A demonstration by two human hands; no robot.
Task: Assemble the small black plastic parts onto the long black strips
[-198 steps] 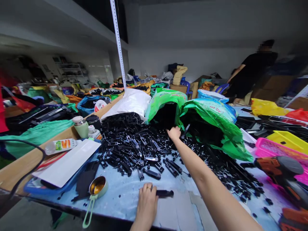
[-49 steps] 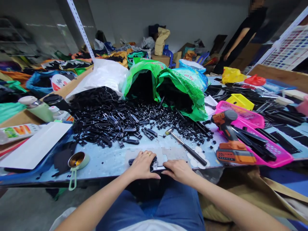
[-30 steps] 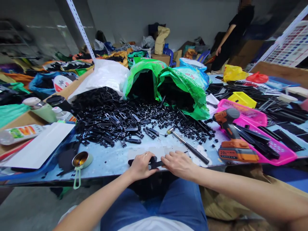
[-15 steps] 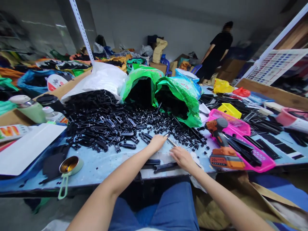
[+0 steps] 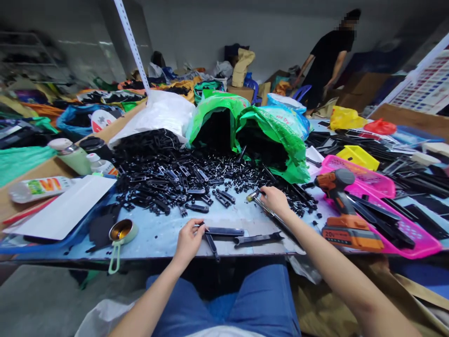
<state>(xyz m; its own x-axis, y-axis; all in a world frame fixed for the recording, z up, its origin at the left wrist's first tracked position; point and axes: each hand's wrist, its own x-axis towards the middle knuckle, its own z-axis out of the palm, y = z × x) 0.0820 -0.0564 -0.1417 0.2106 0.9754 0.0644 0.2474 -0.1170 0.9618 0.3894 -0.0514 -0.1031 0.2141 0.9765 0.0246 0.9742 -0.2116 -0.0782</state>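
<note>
My left hand [image 5: 189, 239] pinches one end of a narrow black plastic piece [image 5: 212, 247], which points down toward the table's front edge. Right beside it lie a flat black plastic arm [image 5: 225, 231] and a longer black piece with a forked end [image 5: 258, 239]. Farther up, my right hand [image 5: 276, 200] has its fingertips closed at the edge of a pile of small black-headed pins [image 5: 247, 175]; a dark bit shows at the fingertips, too small to name. Just below that hand rests a slim metal tool with a brass-coloured head [image 5: 251, 195], its dark shaft slanting toward me.
Black plastic parts [image 5: 157, 180] are heaped at the left, before two green bags [image 5: 291, 161] and a white sack [image 5: 168, 110]. A cordless drill [image 5: 345, 210] and pink baskets [image 5: 426, 244] stand right. A cup [image 5: 122, 231] sits front left. A person [image 5: 331, 56] is behind.
My hands have moved apart. The metal tool, formerly between them, now lies on the table. My left hand has come back and taken a black piece; my right hand has moved up to the pins.
</note>
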